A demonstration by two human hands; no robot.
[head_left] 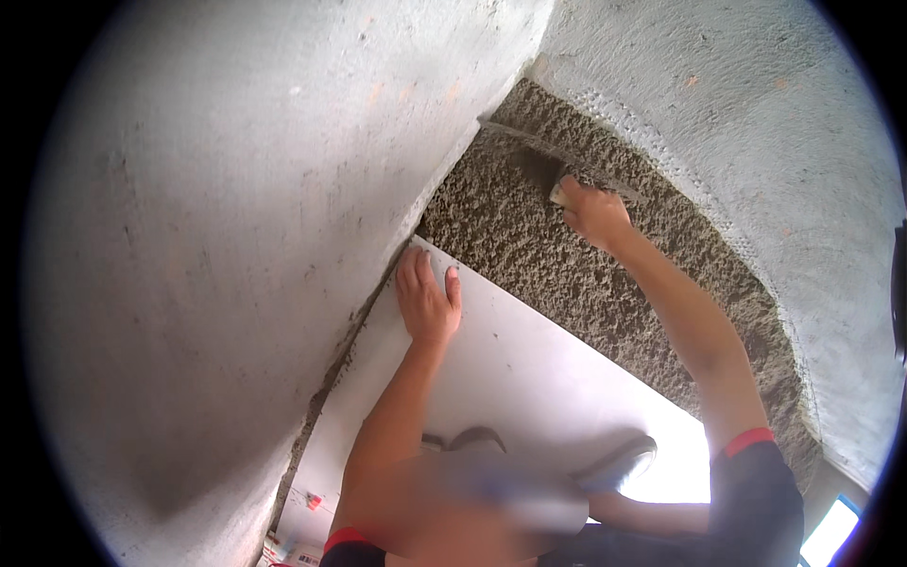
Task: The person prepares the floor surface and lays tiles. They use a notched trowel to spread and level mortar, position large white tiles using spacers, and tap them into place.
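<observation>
My left hand [429, 298] lies on the far left corner of a large white tile [548, 378], its fingers stretched out and the thumb apart. Beyond the tile spreads a rough bed of grey-brown mortar [510, 222]. Over this bed my right hand [597, 215] is wrapped round the pale handle of a trowel [557, 196]. The trowel's long thin blade reaches across the mortar toward the left wall, and part of it is hard to make out against the grey.
A bare grey wall [208, 236] rises along the left, with a narrow gap beside the tile. Another rough grey wall [737, 123] bounds the mortar at the far right. Shoes [619, 463] stand on the tile near my body. A small red mark [314, 501] shows at lower left.
</observation>
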